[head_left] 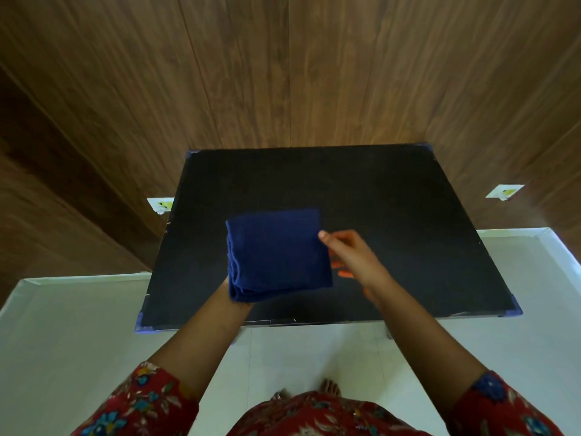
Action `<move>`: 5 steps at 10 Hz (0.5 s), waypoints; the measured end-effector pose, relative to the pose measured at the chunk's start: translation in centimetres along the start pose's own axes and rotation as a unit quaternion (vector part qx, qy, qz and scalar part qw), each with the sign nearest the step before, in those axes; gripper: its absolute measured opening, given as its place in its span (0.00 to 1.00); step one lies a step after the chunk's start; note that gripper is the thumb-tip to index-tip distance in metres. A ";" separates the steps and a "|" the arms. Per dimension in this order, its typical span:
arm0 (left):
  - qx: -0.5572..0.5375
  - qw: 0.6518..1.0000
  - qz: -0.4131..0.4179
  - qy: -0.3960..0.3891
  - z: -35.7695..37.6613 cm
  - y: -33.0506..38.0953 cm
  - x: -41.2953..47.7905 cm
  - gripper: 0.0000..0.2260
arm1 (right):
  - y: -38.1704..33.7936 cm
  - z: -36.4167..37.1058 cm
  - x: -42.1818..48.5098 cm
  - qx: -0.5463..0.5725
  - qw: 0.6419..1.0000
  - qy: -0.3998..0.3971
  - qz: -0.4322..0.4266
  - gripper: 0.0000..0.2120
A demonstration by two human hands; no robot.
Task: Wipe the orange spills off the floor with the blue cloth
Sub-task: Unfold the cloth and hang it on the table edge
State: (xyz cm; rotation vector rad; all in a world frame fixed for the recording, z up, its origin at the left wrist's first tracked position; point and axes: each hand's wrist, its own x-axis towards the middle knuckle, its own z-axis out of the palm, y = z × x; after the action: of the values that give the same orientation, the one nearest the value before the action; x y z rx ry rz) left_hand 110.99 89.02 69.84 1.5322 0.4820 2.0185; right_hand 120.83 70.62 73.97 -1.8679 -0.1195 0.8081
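1. Cloth [278,253]: a dark blue cloth, folded into a thick square, is held up in the air over the black board [393,215], nearer its left half.
2. The left hand [234,292] is mostly hidden under the cloth's near corner; it supports the folded bundle from below, and its fingers cannot be seen.
3. The right hand [352,259] is at the cloth's right edge, thumb tip touching that edge near the upper corner; whether the fingers beneath are pinching the fabric cannot be told.
4. Orange spills [344,273] show on the black board just beside and below the right hand, as a few small bright marks; part of them is covered by the hand and wrist.
5. The black board is a flat dark panel with blue-taped corners, lying between the person and a brown wood-grain wall [283,73].
6. A white floor [314,357] of pale tiles lies in front of the board, and white raised edges [78,278] run along the left and right sides.
7. Two small white tags [504,191] with yellow marks sit at the foot of the wall, one on each side of the board.
8. Both forearms reach forward from red floral sleeves [141,404], and toes [330,387] show on the floor below.
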 end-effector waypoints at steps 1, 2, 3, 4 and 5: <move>0.111 0.896 -0.430 -0.010 -3.3 0.1 -2.6 0.14 | 1.5 0.6 0.1 0.039 0.995 -0.085 0.046 0.10; 0.076 0.586 -0.752 -0.292 -1.5 1.9 -1.0 0.12 | 2.5 0.4 0.8 0.129 0.988 -0.087 0.018 0.08; -0.051 0.418 -0.860 -0.288 -1.5 0.5 -0.7 0.28 | 3.7 -0.5 1.7 0.096 0.994 -0.053 0.011 0.08; -0.060 0.381 -0.846 -0.367 -2.1 0.1 -2.3 0.30 | 6.2 -0.6 2.6 -0.017 0.999 -0.035 0.004 0.09; 0.025 0.504 -0.732 -0.459 -1.5 -0.1 -4.1 0.16 | 8.7 -0.4 4.1 -0.048 0.999 -0.009 -0.009 0.12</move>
State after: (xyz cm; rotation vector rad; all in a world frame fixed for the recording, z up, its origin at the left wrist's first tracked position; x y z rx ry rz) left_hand 110.37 86.63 66.30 1.1066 0.8698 -0.1971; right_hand 121.79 68.18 64.67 -1.9464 -0.1889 0.8206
